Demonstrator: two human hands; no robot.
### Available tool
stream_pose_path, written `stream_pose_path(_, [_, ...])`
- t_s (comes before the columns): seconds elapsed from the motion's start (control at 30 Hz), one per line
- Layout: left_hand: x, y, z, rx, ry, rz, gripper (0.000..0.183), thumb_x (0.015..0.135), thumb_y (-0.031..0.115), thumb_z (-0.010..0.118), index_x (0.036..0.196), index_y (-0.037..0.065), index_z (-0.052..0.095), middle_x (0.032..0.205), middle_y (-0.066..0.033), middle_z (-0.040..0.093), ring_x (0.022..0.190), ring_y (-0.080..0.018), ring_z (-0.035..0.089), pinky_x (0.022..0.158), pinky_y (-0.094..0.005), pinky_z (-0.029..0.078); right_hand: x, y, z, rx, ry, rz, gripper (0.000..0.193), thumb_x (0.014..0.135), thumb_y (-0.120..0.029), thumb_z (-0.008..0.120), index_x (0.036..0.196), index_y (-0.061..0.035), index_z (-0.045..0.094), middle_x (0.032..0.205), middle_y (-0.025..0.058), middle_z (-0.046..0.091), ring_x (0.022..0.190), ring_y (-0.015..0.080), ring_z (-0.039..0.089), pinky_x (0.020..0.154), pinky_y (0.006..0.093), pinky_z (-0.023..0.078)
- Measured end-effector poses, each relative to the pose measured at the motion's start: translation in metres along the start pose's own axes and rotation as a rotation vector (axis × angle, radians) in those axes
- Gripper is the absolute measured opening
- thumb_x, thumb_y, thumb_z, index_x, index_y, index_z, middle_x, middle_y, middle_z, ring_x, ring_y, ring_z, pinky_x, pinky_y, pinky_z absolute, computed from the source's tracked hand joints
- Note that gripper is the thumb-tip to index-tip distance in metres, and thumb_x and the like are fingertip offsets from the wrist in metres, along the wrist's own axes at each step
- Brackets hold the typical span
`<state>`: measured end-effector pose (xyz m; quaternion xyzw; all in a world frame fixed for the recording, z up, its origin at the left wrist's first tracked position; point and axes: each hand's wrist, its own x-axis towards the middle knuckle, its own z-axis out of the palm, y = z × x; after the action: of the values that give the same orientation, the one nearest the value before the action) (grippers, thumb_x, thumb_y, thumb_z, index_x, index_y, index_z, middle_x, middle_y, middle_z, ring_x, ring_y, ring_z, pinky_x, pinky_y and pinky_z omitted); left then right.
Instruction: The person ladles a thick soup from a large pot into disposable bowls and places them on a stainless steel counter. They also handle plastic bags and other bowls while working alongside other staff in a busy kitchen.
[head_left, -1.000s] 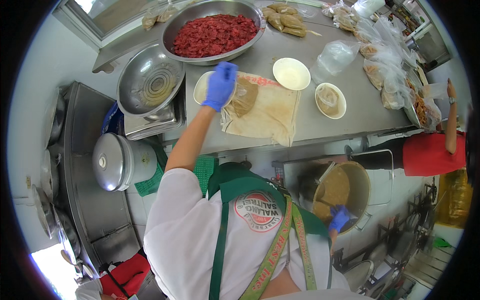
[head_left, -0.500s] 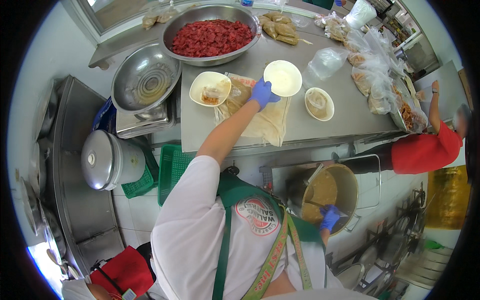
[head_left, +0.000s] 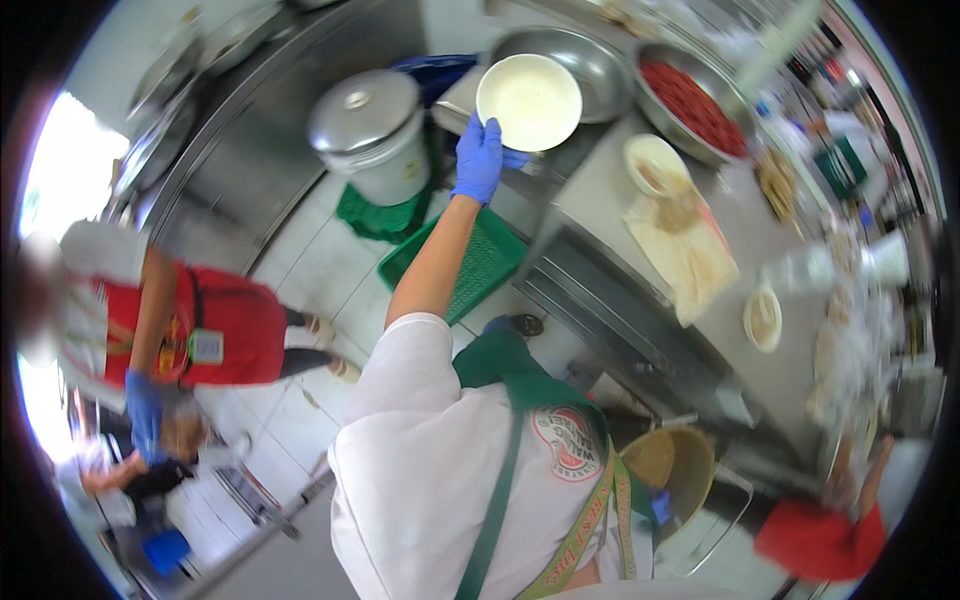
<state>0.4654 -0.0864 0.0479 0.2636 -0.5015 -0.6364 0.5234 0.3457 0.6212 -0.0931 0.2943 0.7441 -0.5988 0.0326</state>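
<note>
My left hand [head_left: 480, 165], in a blue glove, is closed on the rim of a cream-white bowl [head_left: 530, 103], thumb along its side. The bowl is raised over the edge of the steel basin at the back. My right hand [head_left: 660, 507] shows only as a bit of blue glove at the mouth of a tall pot [head_left: 690, 470] holding brown liquid; its fingers are hidden behind my body. On the steel table, a second white bowl [head_left: 640, 165] sits beside a bag of brown paste [head_left: 676, 213] on a cream cloth [head_left: 690, 265].
A wide basin of red meat [head_left: 690, 105] stands by an unfilled steel basin [head_left: 600, 75]. A small bowl [head_left: 764, 320] is farther right. A lidded container [head_left: 370, 135] and a green crate [head_left: 460, 265] stand left. Co-workers in red aprons are at left [head_left: 230, 320] and right [head_left: 825, 535].
My view has turned left. My left hand has carried the white bowl from over the table leftward, out past the table edge. My right hand is now mostly hidden at the pot.
</note>
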Motion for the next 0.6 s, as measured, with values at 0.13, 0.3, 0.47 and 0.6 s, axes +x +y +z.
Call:
stream_pose_path(0.13, [-0.023,0.049,-0.127,0.073,0.343,0.066,0.038,0.101,0.017,0.037,0.137,0.005,0.035,0.088,-0.0159,0.065,0.054,-0.0191,0.064,0.047,-0.0282,0.056,0.02,0.0,0.023,-0.13,-0.055,-0.021,0.03,0.085,-0.023,0.057,0.093,0.0053,0.06,0.084,0.0158,0.063,0.073,0.0276,0.065,0.06,0.0354,0.055])
stream_pose_path(0.3, [-0.073,0.1,-0.201,0.167,0.493,0.144,0.033,0.1,0.018,0.038,0.129,0.002,0.042,0.08,-0.0145,0.065,0.051,-0.0178,0.063,0.044,-0.0268,0.054,0.028,-0.01,0.06,-0.229,-0.134,-0.043,0.029,0.086,-0.023,0.057,0.093,0.005,0.06,0.084,0.0155,0.062,0.072,0.0274,0.065,0.06,0.0355,0.055])
stream_pose_path(0.47, [-0.116,0.149,-0.218,0.207,0.501,0.112,0.03,0.1,0.022,0.041,0.119,0.0,0.048,0.072,-0.0134,0.066,0.049,-0.0155,0.062,0.042,-0.0237,0.051,0.025,-0.02,0.087,-0.281,-0.196,-0.083,0.029,0.086,-0.023,0.057,0.092,0.0047,0.06,0.084,0.0152,0.062,0.072,0.0272,0.064,0.06,0.0355,0.055])
stream_pose_path(0.6, [-0.142,0.183,-0.208,0.2,0.493,0.197,0.032,0.099,0.026,0.044,0.113,-0.001,0.053,0.069,-0.0118,0.066,0.048,-0.0132,0.061,0.04,-0.0219,0.048,0.026,-0.024,0.1,-0.304,-0.234,-0.104,0.028,0.086,-0.023,0.057,0.092,0.0044,0.06,0.084,0.0149,0.062,0.072,0.027,0.064,0.06,0.0356,0.055])
